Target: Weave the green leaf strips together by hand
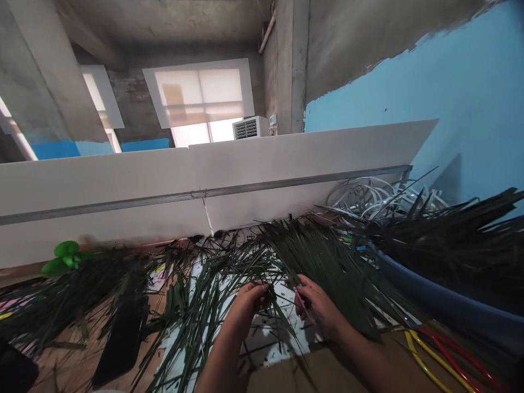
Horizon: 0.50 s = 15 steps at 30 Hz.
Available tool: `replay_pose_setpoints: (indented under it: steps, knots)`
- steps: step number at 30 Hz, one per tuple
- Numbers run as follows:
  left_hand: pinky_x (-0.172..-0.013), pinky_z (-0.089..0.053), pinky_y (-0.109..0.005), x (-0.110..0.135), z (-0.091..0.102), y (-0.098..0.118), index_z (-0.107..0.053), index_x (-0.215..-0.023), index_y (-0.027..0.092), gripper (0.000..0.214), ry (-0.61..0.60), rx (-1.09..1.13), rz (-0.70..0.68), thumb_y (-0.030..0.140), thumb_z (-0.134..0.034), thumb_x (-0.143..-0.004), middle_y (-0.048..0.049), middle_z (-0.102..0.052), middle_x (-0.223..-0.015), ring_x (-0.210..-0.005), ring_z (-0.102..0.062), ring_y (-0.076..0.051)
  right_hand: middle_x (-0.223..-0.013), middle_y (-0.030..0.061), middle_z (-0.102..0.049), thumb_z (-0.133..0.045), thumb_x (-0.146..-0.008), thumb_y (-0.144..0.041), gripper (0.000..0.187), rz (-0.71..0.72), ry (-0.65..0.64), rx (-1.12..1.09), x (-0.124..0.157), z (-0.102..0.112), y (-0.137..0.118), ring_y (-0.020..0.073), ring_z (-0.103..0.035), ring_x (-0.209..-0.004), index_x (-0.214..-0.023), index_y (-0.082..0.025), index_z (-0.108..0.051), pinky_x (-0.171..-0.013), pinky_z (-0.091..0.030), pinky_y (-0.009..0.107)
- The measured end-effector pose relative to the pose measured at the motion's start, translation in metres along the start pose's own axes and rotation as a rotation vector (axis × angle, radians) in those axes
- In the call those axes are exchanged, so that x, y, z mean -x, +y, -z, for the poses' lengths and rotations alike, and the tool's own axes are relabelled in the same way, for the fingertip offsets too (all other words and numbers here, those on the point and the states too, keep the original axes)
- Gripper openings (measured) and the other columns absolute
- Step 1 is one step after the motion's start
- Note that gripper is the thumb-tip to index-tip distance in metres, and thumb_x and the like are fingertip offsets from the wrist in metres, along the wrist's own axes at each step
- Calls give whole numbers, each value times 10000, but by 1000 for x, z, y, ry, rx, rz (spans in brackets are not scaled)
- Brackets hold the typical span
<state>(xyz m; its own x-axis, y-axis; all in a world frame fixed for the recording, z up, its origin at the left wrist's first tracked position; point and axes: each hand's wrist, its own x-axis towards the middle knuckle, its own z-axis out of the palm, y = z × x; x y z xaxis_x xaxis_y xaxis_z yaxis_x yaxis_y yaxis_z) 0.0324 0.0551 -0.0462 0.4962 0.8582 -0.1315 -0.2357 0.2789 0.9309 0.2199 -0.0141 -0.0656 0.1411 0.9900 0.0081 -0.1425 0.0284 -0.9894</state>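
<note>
My left hand (254,297) is closed on narrow green leaf strips (282,316), whose ends fan out below and to the right of the fingers. Just to its right, my right hand (313,303) is closed around a small pink-handled tool (301,299). Fingers cover most of that tool, so its exact kind is hard to make out. Cut leaf pieces (204,305) lie scattered on a white sheet (268,352) under and left of my hands. A thick stack of long dark green leaves (323,262) lies beyond and right of my right hand.
A blue tub (426,286) heaped with dark leaves (462,240) stands at right, near red and yellow handles (444,355). Coiled white strips (368,196) lie behind. A low white partition (245,158) crosses ahead. At left are a black object (123,344) and a bright green item (65,257).
</note>
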Motion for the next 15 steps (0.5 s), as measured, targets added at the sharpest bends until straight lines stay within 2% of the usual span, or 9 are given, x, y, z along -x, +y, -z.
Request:
replay_pose_setpoints:
  steps: [3,7,10,15]
  knots:
    - [-609,-356,-251,2,-1,-1,-653,-745,138,236,9,2,-2,321,-767,-648,6,-600,-685,-615,-500,-113,-599,-47,-523,-550,-809,-501,301,-2,-1,-36,1,-3,2,136,-482,-522,-931,-226,-573,-458,-368,223]
    - [-597,-339,-248,5,-3,-2,-641,-716,145,246,-5,3,3,335,-781,-649,20,-575,-652,-596,-476,-108,-616,-57,-401,-550,-793,-674,475,13,30,2,1,-7,3,109,-336,-517,-912,-218,-615,-435,-261,214]
    - [-603,-337,-250,7,-6,-4,-658,-736,141,254,-15,-1,6,342,-787,-649,9,-597,-671,-613,-493,-115,-622,-55,-361,-535,-750,-781,599,5,33,29,1,-9,4,107,-287,-538,-883,-207,-638,-457,-205,221]
    - [-621,-355,-247,7,-11,-8,-657,-737,146,291,3,2,-1,361,-814,-618,12,-596,-685,-629,-503,-114,-618,-67,-340,-587,-713,-796,622,-22,25,-45,0,-13,11,90,-243,-525,-869,-196,-639,-470,-181,221]
